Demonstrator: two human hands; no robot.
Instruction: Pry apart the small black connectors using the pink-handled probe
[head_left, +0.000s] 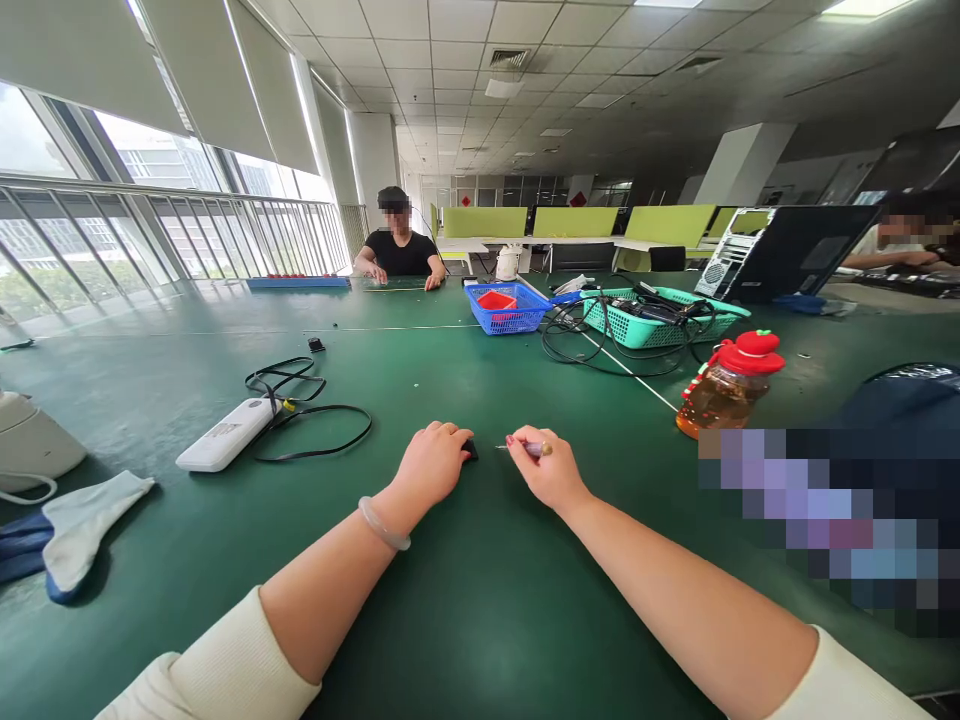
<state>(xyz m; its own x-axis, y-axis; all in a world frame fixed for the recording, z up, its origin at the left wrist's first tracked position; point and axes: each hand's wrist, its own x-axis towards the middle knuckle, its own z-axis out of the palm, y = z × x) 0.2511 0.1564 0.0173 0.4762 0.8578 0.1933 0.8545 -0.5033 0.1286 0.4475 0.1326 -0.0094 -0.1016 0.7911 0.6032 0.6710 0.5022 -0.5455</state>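
Note:
My left hand (433, 460) rests on the green table, its fingers closed on a small flat black piece (470, 450), most of which is hidden under them. A pale bangle (384, 524) circles that wrist. A short way to the right, my right hand (549, 468) grips a small screwdriver (538, 449) with a purplish handle and a gold-coloured end. Its thin metal tip points left toward the black piece, with a gap between the two.
At left lie a white power bank (229, 435) with a black cable (330, 408) and a blue-white glove (94, 530). A red-lidded bottle (731, 390) stands right. Farther back are a blue basket (510, 318), a green basket (637, 330) of cables and a seated person (401, 250).

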